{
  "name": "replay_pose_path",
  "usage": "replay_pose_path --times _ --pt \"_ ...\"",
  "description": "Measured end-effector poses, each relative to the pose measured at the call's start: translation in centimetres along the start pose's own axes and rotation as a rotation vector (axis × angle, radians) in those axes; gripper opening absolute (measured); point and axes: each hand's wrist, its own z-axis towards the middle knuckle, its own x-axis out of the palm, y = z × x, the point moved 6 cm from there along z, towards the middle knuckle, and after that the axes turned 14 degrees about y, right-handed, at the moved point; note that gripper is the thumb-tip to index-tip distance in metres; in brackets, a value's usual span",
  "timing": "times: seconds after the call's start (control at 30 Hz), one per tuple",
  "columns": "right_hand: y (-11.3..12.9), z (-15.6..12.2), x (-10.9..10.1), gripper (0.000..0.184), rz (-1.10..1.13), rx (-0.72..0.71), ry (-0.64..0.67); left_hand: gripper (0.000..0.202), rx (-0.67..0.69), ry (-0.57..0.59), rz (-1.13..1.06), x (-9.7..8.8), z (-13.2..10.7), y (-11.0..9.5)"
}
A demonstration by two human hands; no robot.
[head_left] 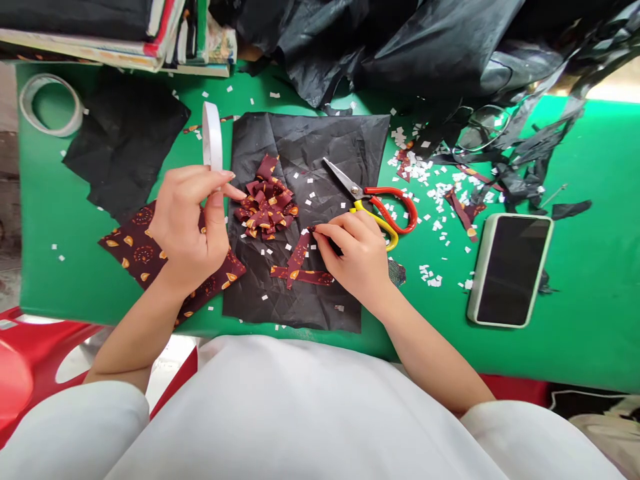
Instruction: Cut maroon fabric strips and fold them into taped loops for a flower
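- Left hand (187, 223): as I read it, fingers curled and gripping a white tape roll (212, 137), held on edge and sticking up beyond the knuckles.
- Right hand (353, 250): thumb and forefinger pinch the upper end of a maroon fabric strip (299, 252). The strip lies crossed over a second strip, just left of that hand.
- Between the hands, nearer the left fingertips: a bunched fabric rosette (266, 203) on a crumpled black sheet (310, 143).
- Just beyond the right hand: scissors (373, 200), blades parted, red and yellow handles.
- Under the left hand: a patterned cloth piece (133, 250).
- Well right of the right hand: a phone (510, 270), screen dark, on the green table (575, 167).
- White paper bits are scattered about.
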Motion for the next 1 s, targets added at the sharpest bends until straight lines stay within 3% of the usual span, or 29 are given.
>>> replay_pose_path --times 0.27,0.47,0.6,0.73,0.83,1.0 --pt "0.0 0.0 0.2 0.010 0.011 0.019 0.048 0.033 0.226 -0.008 0.067 0.3 0.2 -1.6" --pt "-0.3 -0.1 -1.1 0.009 0.086 0.031 -0.099 0.046 0.264 -0.004 -0.017 0.5 -0.2 -1.8" --pt "-2.2 -0.2 -2.6 0.015 -0.097 0.215 -0.117 0.052 0.205 0.031 -0.180 0.8 -0.6 -1.4" --pt "-4.5 -0.4 -2.8 0.030 -0.260 0.439 0.076 0.039 0.048 0.049 -0.282 1.0 -0.8 -0.6" --pt "-5.0 -0.5 -2.4 0.028 -0.259 0.489 0.182 0.033 -0.045 0.049 -0.364 1.1 -0.8 -0.3" --pt "-4.8 -0.6 -2.0 0.026 -0.174 0.478 0.199 0.031 -0.062 0.015 -0.469 1.4 -0.4 -0.3"
